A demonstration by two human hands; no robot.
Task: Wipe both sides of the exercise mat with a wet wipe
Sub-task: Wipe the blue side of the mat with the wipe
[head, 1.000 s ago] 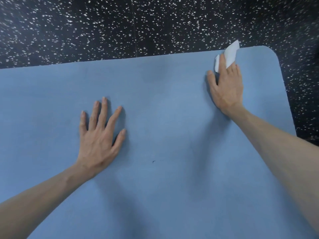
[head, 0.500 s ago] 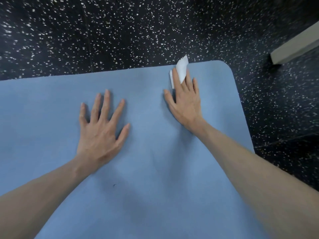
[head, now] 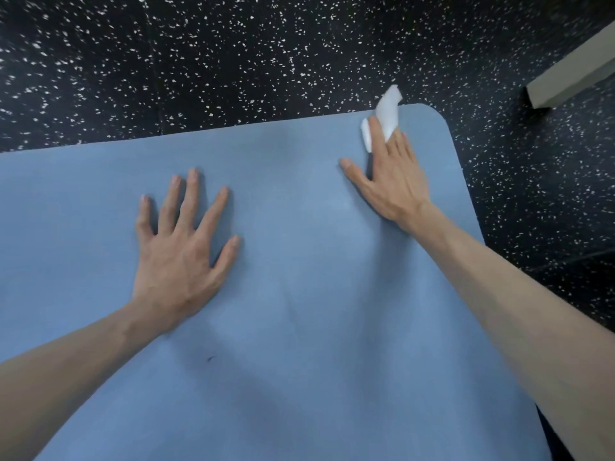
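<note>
One head-worn camera looks steeply down, close above the mat [head: 299, 327].

No legible text, label, brand, number or sign in the head view. Blue exercise mat [head: 299, 327]: plain surface, no print. White wet wipe [head: 386, 119]: unmarked. Black speckled floor [head: 233, 61]: white flecks only, no characters. Pale block [head: 572, 78] at the upper right: bare faces, nothing readable.
</note>
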